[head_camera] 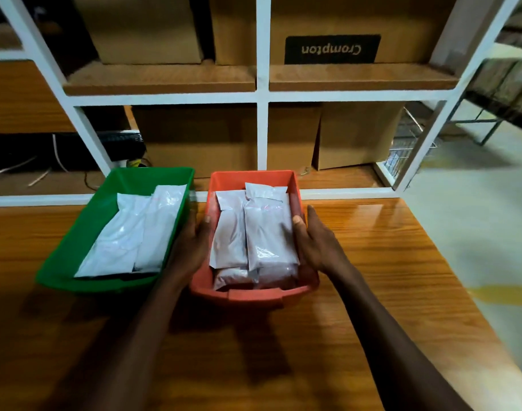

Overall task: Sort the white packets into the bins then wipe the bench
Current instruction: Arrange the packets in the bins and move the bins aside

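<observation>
An orange bin (254, 295) stands on the wooden bench (387, 262), holding several white packets (265, 232). My left hand (191, 247) grips its left wall, thumb over the rim. On the opposite wall my right hand (313, 241) does the same, thumb inside against a packet. To the left, a green bin (76, 256) holds more white packets (129, 235) lying flat.
A white-framed shelf rack (262, 96) with cardboard boxes (357, 134) stands right behind the bench. Cables (58, 155) lie on the low shelf at left. The bench's right edge drops to a pale floor (476, 218). A wire basket (408, 146) sits at the right.
</observation>
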`<state>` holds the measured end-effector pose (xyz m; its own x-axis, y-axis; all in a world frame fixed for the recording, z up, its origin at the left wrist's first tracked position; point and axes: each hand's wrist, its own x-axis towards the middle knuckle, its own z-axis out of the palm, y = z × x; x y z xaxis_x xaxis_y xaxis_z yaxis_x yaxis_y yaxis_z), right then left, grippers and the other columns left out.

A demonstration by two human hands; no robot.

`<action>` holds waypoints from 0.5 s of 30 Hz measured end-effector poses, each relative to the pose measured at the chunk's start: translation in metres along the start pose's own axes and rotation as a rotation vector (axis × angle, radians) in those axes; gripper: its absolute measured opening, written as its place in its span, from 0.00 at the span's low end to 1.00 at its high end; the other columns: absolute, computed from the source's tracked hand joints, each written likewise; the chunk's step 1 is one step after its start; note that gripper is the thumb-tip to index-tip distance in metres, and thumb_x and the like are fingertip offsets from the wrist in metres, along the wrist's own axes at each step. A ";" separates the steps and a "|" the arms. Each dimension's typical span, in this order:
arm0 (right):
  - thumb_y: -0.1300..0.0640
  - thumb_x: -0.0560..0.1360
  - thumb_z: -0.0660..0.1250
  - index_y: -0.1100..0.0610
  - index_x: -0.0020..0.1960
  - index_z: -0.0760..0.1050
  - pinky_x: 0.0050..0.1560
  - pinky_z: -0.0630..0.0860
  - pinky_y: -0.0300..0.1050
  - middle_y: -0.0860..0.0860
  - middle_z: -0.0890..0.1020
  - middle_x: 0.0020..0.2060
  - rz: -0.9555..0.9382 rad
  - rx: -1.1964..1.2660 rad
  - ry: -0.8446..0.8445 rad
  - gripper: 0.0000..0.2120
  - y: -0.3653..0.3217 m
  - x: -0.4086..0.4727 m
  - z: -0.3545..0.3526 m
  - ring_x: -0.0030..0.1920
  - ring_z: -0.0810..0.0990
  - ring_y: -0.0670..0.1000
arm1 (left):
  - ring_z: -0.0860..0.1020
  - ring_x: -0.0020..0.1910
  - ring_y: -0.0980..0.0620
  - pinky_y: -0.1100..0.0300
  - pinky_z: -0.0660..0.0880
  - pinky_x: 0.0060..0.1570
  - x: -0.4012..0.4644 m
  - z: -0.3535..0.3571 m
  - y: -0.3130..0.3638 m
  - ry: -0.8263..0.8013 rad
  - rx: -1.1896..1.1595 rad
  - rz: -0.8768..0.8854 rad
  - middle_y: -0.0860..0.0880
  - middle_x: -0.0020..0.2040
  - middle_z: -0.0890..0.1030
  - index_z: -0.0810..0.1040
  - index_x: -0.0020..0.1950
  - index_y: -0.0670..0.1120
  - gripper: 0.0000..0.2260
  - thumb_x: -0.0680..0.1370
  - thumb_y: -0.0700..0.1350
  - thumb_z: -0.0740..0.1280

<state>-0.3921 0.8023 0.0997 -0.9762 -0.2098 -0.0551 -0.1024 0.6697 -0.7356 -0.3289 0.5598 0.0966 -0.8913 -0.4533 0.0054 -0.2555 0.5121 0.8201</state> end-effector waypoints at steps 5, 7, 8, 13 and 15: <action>0.36 0.82 0.50 0.51 0.64 0.73 0.61 0.75 0.54 0.52 0.81 0.60 0.087 0.260 -0.016 0.24 0.015 0.010 0.017 0.60 0.80 0.55 | 0.73 0.68 0.45 0.57 0.66 0.63 0.004 0.004 -0.007 -0.008 -0.125 -0.137 0.44 0.71 0.74 0.71 0.73 0.45 0.21 0.84 0.54 0.54; 0.41 0.84 0.50 0.50 0.62 0.76 0.56 0.76 0.42 0.47 0.82 0.58 0.101 0.384 -0.008 0.21 0.017 0.010 0.022 0.56 0.79 0.42 | 0.77 0.60 0.46 0.58 0.69 0.57 0.001 0.004 -0.007 -0.003 -0.210 -0.205 0.43 0.64 0.79 0.77 0.67 0.45 0.19 0.84 0.54 0.56; 0.44 0.85 0.49 0.49 0.63 0.77 0.53 0.76 0.37 0.46 0.82 0.57 0.101 0.427 -0.005 0.20 0.016 0.009 0.021 0.55 0.78 0.39 | 0.77 0.60 0.47 0.59 0.69 0.57 0.001 0.004 -0.006 -0.004 -0.236 -0.221 0.43 0.63 0.79 0.77 0.67 0.45 0.19 0.84 0.54 0.57; 0.47 0.86 0.52 0.51 0.65 0.77 0.41 0.75 0.29 0.44 0.81 0.57 0.183 0.526 -0.001 0.19 0.011 0.010 0.021 0.50 0.79 0.37 | 0.75 0.64 0.46 0.61 0.67 0.56 0.002 0.005 -0.003 -0.012 -0.266 -0.198 0.45 0.66 0.77 0.75 0.70 0.45 0.19 0.84 0.52 0.58; 0.45 0.85 0.53 0.50 0.63 0.79 0.39 0.76 0.32 0.45 0.83 0.55 0.213 0.514 -0.005 0.19 0.009 0.010 0.017 0.50 0.81 0.40 | 0.77 0.61 0.46 0.60 0.69 0.56 0.002 0.006 -0.002 -0.020 -0.294 -0.208 0.45 0.64 0.79 0.76 0.69 0.45 0.19 0.84 0.53 0.58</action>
<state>-0.3998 0.7938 0.0810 -0.9642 -0.1119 -0.2403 0.2042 0.2645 -0.9425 -0.3328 0.5620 0.0918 -0.8396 -0.5098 -0.1876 -0.3160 0.1774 0.9320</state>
